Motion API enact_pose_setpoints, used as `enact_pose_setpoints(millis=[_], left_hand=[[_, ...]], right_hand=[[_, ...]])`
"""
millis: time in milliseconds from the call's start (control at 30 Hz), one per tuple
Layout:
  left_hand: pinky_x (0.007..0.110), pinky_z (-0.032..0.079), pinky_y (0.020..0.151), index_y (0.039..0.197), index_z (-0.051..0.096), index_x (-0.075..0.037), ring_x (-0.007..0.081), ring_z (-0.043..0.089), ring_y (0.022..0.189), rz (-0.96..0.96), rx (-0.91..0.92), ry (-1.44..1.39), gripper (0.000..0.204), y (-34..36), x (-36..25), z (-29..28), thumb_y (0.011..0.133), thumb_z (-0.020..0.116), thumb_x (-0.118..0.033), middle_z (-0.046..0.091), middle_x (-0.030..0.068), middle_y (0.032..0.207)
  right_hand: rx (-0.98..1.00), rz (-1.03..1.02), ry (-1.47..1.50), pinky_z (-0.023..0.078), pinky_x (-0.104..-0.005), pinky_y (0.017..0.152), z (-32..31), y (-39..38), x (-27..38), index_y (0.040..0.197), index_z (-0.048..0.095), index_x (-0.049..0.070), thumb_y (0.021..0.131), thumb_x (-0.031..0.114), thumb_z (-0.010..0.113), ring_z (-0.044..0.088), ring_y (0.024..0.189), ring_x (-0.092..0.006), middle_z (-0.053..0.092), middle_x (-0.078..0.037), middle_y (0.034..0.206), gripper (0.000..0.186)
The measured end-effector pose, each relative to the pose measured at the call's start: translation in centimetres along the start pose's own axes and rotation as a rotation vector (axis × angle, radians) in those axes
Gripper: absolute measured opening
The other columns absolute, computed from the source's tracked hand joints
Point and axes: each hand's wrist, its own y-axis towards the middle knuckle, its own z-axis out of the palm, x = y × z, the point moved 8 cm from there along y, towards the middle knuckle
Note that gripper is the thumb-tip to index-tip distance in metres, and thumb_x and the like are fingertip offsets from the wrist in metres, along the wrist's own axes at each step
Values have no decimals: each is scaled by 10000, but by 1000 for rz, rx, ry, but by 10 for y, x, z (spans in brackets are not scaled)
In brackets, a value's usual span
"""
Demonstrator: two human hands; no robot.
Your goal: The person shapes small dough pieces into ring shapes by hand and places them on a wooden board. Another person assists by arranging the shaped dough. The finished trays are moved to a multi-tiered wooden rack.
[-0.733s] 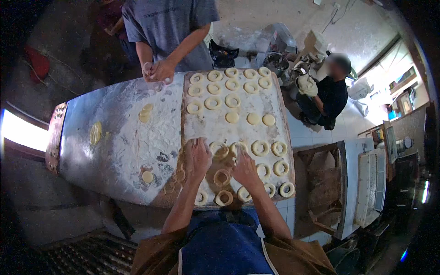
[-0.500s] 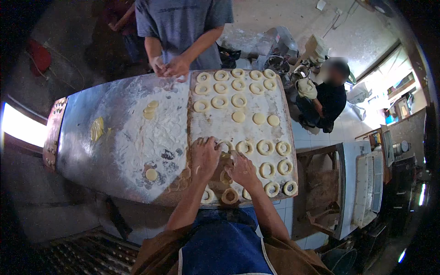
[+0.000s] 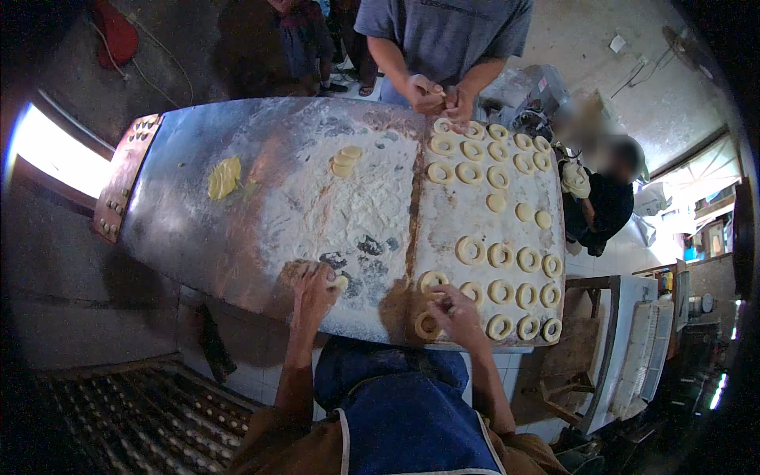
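Parting, the left hand (image 3: pixel 313 288) reached separate dough (image 3: pixel 340 282) left of the board (image 3: pixel 453 215), the right hand (image 3: pixel 458 313) a ring (image 3: pixel 426 280) on it; grip closure was unclear.

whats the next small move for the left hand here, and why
Probably pick up the small flat dough disc with the left hand: that hand is right at it on the floured table, while the right hand is over by a dough ring. Whether the disc is gripped is too small to tell.

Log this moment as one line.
left hand: at dough disc | right hand: at dough ring | surface: floured table
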Motion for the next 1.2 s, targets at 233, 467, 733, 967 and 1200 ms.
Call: enact_pose_setpoints(millis=[233, 467, 733, 967, 1200], left_hand=[[275, 504, 805, 1085, 649, 16, 117, 612, 918, -291, 92, -1064, 285, -2, -3, 19, 836, 714, -107, 673, 71, 986], [311, 503, 825, 1164, 635, -27, 177, 626, 947, -276, 215, -1080, 283, -13, 0, 10, 901, 660, -126, 677, 83, 1053], [346, 508, 822, 1251, 463, -67, 205, 615, 992, -306, 224, -1498, 387, -12, 0, 13, 894, 601, -13, 603, 106, 1079], [321, 485, 806, 1162, 438, -80, 198, 584, 955, -80, 389, -1827, 494, -4, -23, 20, 698, 499, 77, 523, 62, 1057], [344, 483, 576, 1064, 440, -39, 212, 580, 705, -327, 60, -1770, 207, 3, -19, 67, 937, 508, -187, 514, 55, 872]], right_hand=[[40, -4, 382, 519, -354, 844, 120, 60, 24, 1067, 660, 7, 824, 145, 716, 670, 970, -247, 691, -169, 1043, 285], [-54, 11, 372, 535, -334, 813, 136, 59, 33, 1094, 628, 23, 756, 103, 767, 687, 907, -232, 701, -138, 984, 374], [88, 25, 414, 502, -315, 713, 135, 50, 81, 1291, 464, 70, 803, 181, 703, 632, 799, -195, 642, -98, 879, 555], [-75, 80, 436, 476, -380, 715, 130, 57, 58, 1184, 528, 34, 942, 411, 500, 588, 841, -207, 595, -97, 918, 449], [-188, 183, 933, 423, -307, 542, 126, 44, 22, 784, 580, 13, 1001, 491, 345, 540, 580, -183, 618, -109, 750, 575]])
